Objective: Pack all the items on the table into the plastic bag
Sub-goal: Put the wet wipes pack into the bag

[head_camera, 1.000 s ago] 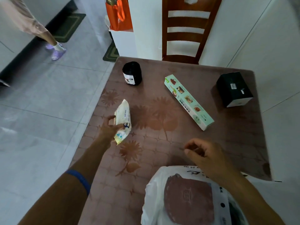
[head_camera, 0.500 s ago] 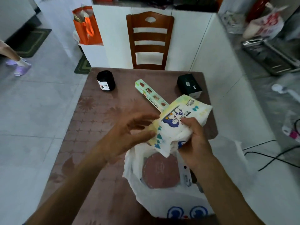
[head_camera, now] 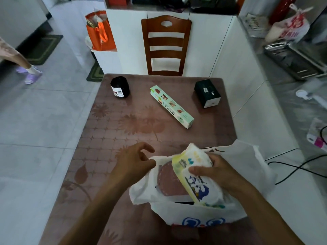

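A white plastic bag [head_camera: 198, 215] lies open at the near edge of the brown table [head_camera: 109, 138]. My right hand [head_camera: 217, 172] grips a white and yellow wipes pack [head_camera: 196, 177], whose lower end sits inside the bag's mouth. My left hand [head_camera: 134, 161] pinches the bag's left rim and holds it open. A round brown item [head_camera: 168, 181] lies inside the bag. On the far half of the table stand a black roll [head_camera: 120, 87], a long green box [head_camera: 171, 106] and a black box [head_camera: 208, 93].
A wooden chair [head_camera: 166, 45] stands behind the table. An orange bag [head_camera: 100, 32] sits at the back left. Another person's leg and purple slipper [head_camera: 30, 75] are on the floor at left. Black cables [head_camera: 292, 165] run across the floor at right.
The wipes pack went from my left hand on the table to my right hand, then down into the bag's mouth. My left hand moved to the bag's rim.
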`<act>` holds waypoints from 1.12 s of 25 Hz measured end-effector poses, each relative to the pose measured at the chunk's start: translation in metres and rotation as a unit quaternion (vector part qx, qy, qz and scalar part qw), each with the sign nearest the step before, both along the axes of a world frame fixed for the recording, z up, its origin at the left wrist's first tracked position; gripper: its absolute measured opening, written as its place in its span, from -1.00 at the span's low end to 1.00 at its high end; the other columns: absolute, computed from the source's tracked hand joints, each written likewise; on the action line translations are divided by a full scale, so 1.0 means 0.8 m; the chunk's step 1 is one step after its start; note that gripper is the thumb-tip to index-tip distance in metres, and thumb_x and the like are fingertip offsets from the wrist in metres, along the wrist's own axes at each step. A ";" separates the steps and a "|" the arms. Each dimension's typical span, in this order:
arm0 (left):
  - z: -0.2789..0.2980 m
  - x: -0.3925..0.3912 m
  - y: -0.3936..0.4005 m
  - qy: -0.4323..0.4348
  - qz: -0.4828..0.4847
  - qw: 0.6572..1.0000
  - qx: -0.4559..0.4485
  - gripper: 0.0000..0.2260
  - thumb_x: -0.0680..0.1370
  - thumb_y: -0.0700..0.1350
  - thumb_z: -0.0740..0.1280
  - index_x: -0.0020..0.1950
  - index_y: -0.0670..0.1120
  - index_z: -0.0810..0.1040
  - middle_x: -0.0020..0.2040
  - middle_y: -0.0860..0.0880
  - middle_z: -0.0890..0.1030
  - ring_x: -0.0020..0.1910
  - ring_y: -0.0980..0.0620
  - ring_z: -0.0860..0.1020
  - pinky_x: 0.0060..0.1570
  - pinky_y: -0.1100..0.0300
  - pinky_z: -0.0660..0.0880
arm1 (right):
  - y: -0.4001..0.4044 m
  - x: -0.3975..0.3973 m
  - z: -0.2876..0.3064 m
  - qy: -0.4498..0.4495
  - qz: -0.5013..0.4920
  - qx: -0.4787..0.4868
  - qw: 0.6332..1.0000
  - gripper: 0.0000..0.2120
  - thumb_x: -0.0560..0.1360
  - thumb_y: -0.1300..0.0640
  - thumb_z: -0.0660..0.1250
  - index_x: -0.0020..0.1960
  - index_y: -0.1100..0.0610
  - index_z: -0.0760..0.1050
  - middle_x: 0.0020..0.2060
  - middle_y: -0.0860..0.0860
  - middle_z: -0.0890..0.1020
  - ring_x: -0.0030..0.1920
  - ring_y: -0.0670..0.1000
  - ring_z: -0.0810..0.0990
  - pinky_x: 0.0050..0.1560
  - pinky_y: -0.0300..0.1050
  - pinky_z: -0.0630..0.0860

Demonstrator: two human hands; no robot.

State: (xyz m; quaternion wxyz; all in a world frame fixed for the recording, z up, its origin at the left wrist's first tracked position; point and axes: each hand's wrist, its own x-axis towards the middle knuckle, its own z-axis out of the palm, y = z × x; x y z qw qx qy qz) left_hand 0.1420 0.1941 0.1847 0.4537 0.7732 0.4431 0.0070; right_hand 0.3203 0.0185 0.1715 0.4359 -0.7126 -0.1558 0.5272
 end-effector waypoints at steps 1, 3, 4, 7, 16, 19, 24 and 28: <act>-0.001 -0.001 -0.001 -0.030 0.030 0.999 -0.033 -0.79 0.44 -0.21 0.43 0.02 0.03 0.56 -0.26 -0.01 0.67 -0.31 0.05 0.65 -0.28 0.17 0.62 | -0.001 -0.006 -0.005 -0.006 0.029 -0.031 0.999 -0.65 0.33 0.16 0.57 0.08 0.11 0.57 -0.16 0.10 0.75 -0.18 0.16 0.74 -0.17 0.07 0.67; 0.000 -0.005 0.001 -0.114 0.083 0.983 -0.121 -0.84 0.46 -0.29 0.41 -0.03 -0.07 0.58 -0.25 -0.06 0.68 -0.32 0.01 0.67 -0.31 0.17 0.61 | 0.001 -0.017 -0.019 -0.001 0.065 -0.081 0.995 -0.59 0.33 0.14 0.57 0.13 -0.02 0.53 -0.13 0.04 0.74 -0.19 0.08 0.74 -0.22 -0.01 0.67; 0.002 -0.007 0.002 -0.152 0.095 0.970 -0.163 -0.84 0.46 -0.33 0.40 -0.04 -0.11 0.58 -0.24 -0.08 0.69 -0.31 -0.02 0.67 -0.31 0.16 0.60 | 0.004 -0.023 -0.027 0.000 0.086 -0.087 0.992 -0.52 0.33 0.13 0.57 0.17 -0.11 0.51 -0.07 0.01 0.72 -0.16 0.05 0.73 -0.21 -0.04 0.67; 0.009 -0.010 0.004 -0.234 0.074 0.930 -0.275 -0.83 0.43 -0.41 0.39 -0.07 -0.19 0.57 -0.25 -0.16 0.64 -0.34 -0.08 0.62 -0.35 0.12 0.59 | 0.023 -0.039 -0.043 0.003 0.119 -0.062 0.991 -0.40 0.33 0.11 0.56 0.29 -0.19 0.44 0.11 -0.07 0.61 -0.06 -0.05 0.68 -0.20 -0.19 0.64; 0.002 -0.017 0.017 -0.285 -0.002 0.917 -0.279 -0.82 0.44 -0.47 0.35 -0.14 -0.20 0.55 -0.34 -0.09 0.58 -0.38 0.01 0.55 -0.40 0.20 0.53 | 0.034 -0.013 -0.043 -0.203 0.072 -0.016 0.976 -0.89 0.49 0.05 0.40 0.01 -0.03 0.62 -0.06 -0.07 0.70 -0.11 -0.09 0.65 -0.06 -0.10 0.59; -0.017 -0.004 0.030 -0.308 0.099 0.890 -0.322 -0.88 0.50 -0.40 0.29 -0.09 -0.21 0.55 -0.34 -0.14 0.58 -0.43 0.00 0.50 -0.44 0.23 0.47 | 0.045 0.015 0.008 -0.007 -0.030 0.141 0.990 -0.85 0.53 0.23 0.31 0.06 0.16 0.62 -0.06 0.15 0.72 -0.17 0.10 0.67 -0.13 0.00 0.60; -0.115 0.043 0.080 -0.118 0.191 0.951 -0.211 -0.80 0.54 -0.30 0.28 0.14 -0.14 0.55 -0.01 -0.19 0.65 -0.20 -0.01 0.56 -0.28 0.19 0.46 | 0.110 0.061 0.021 -0.030 -0.193 0.155 0.968 -0.83 0.55 0.16 0.31 0.10 0.14 0.59 0.00 0.13 0.71 -0.13 0.14 0.66 -0.18 0.00 0.60; -0.183 0.105 0.120 0.004 0.013 0.999 -0.031 -0.53 0.52 -0.22 0.36 0.41 0.03 0.38 0.39 -0.08 0.41 0.18 -0.03 0.49 -0.09 0.19 0.52 | 0.178 0.120 -0.001 0.162 -0.389 0.157 0.893 -0.72 0.52 0.02 0.32 0.18 0.11 0.51 0.06 0.10 0.67 0.04 0.15 0.66 -0.04 0.08 0.62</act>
